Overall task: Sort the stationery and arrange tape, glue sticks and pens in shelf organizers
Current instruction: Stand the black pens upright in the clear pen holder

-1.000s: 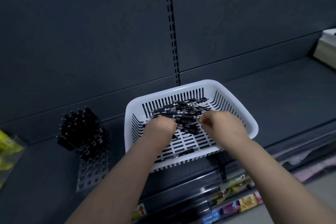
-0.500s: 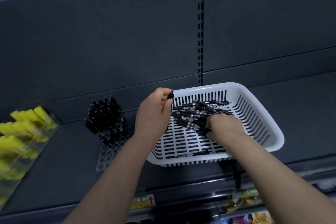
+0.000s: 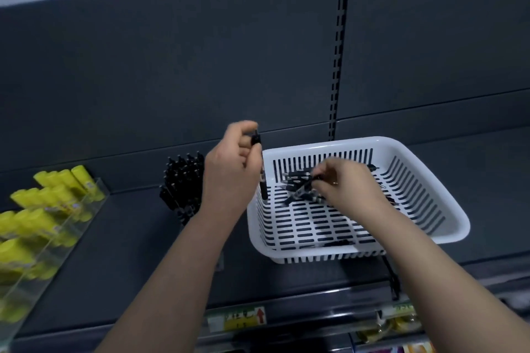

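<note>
Left hand (image 3: 229, 172) is closed around one black pen (image 3: 261, 169), which is held nearly upright just over the left rim of the white basket (image 3: 447, 209). Right hand (image 3: 347, 183) is lowered inside the basket, its fingers pinched on the loose pens (image 3: 298, 189) piled toward the basket's back. Left of the basket, a pen holder (image 3: 182, 183) filled with black pens is seen, and farther left yellow glue sticks (image 3: 43, 209) are lined up in a clear organizer (image 3: 57, 241).
</note>
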Demonstrator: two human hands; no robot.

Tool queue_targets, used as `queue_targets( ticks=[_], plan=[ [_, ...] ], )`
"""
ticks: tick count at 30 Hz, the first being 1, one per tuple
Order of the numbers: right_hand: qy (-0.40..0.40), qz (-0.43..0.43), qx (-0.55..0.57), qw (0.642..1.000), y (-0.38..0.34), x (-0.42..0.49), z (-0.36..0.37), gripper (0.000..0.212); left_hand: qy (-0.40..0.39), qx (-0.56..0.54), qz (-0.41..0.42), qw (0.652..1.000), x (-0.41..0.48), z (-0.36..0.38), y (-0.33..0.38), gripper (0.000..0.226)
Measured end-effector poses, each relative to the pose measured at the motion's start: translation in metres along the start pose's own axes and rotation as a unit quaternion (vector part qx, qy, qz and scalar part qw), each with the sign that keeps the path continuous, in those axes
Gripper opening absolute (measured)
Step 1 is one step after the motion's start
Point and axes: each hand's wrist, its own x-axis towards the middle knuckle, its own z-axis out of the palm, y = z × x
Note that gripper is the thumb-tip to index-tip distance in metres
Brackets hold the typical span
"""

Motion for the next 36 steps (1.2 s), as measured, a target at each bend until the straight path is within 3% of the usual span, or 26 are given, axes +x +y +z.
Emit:
queue_targets(
  ticks=[5, 8, 14, 22, 25, 36],
  plan=[
    [0.127, -0.136, 0.151, 0.971, -0.067, 0.005, 0.008, 0.019, 0.068, 0.01, 0.003, 0.998, 0.011, -0.057, -0.021, 0.03],
    [0.11, -0.159, 0.192, 0.962, -0.091, 0.006, 0.024, 0.022, 0.064, 0.043, -0.018, 0.997, 0.007, -0.078, -0.039, 0.03],
    [0.053, -0.142, 0.168, 0.974, -0.103, 0.006, 0.066, 0.022, 0.009, 0.087, -0.033, 0.996, -0.006, -0.088, -0.068, 0.025],
    [0.065, -0.127, 0.15, 0.978, -0.107, 0.008, 0.087, 0.025, -0.043, 0.17, -0.032, 0.984, -0.014, -0.085, -0.097, 0.025],
    [0.061, -0.119, 0.154, 0.979, -0.109, 0.009, 0.09, 0.024, -0.045, 0.216, 0.016, 0.975, -0.018, -0.086, -0.1, 0.019],
    [0.037, -0.16, 0.097, 0.982, -0.123, 0.012, 0.101, 0.022, -0.03, 0.215, 0.022, 0.976, -0.024, -0.092, -0.107, 0.021]
  ],
)
